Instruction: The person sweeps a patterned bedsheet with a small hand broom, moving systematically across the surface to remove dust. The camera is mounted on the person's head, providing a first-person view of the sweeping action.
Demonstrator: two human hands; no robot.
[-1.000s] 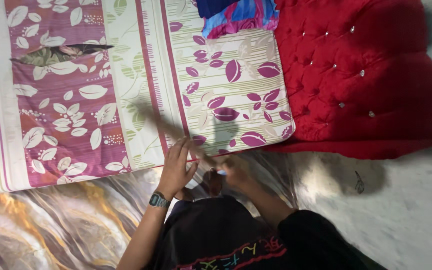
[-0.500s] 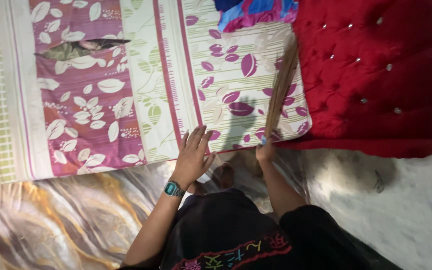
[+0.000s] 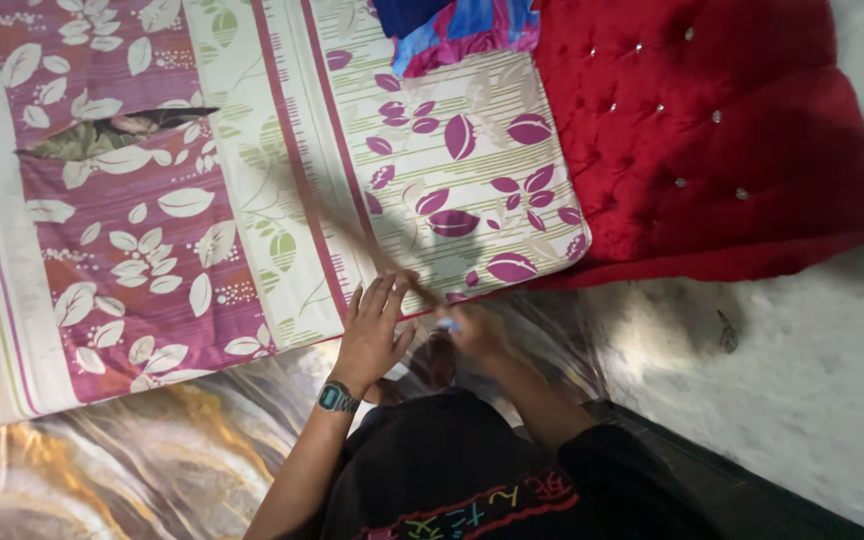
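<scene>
My right hand (image 3: 472, 332) grips the handle end of a thin stick broom (image 3: 347, 228), whose blurred brown bristles sweep leftward over the leaf-patterned bed sheet (image 3: 202, 200). My left hand (image 3: 372, 330), with a dark wristwatch (image 3: 334, 398) on the wrist, rests flat with spread fingers on the near edge of the sheet, right beside the broom's handle. I wear dark clothing, seen at the bottom of the view.
A red tufted headboard (image 3: 712, 130) adjoins the mattress on the right. A blue and pink cloth (image 3: 457, 25) lies at the top edge. The sheet has a tear (image 3: 117, 128) at upper left. A marbled floor covering (image 3: 132, 450) and pale floor (image 3: 802, 360) lie nearer.
The broom swung from standing near the red headboard back leftward across the sheet. My right hand shifted left with it; my left hand stayed on the sheet edge.
</scene>
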